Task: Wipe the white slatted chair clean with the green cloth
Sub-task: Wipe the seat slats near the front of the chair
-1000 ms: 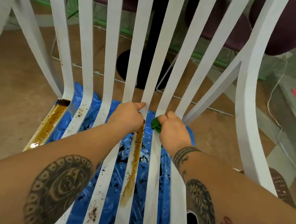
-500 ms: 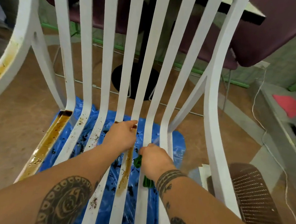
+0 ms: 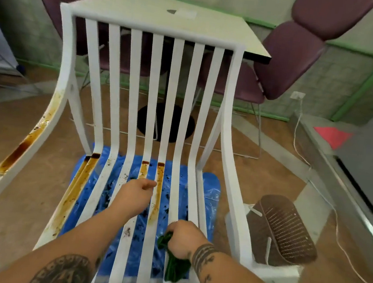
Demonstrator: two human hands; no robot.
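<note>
The white slatted chair (image 3: 147,26) fills the view, seen from its front. Brown stains run down the left armrest, the leftmost seat slats and two middle seat slats near the backrest bend. My right hand (image 3: 184,238) is shut on the bunched green cloth (image 3: 173,266) and presses it on a right-of-centre seat slat near the seat's front. My left hand (image 3: 134,197) rests on the middle seat slats with fingers loosely curled, just left of a stained slat, holding nothing.
A blue plastic sheet (image 3: 210,190) with dark specks lies on the floor under the seat. A brown perforated basket (image 3: 286,230) sits to the right beside the armrest. Behind the chair stand a pale table (image 3: 171,13) and purple chairs (image 3: 293,60). A white cable (image 3: 336,237) trails at right.
My right hand has drawn the green cloth toward me along the slat, from near the backrest bend to the seat's front. The view has pulled back and up, showing the whole backrest.
</note>
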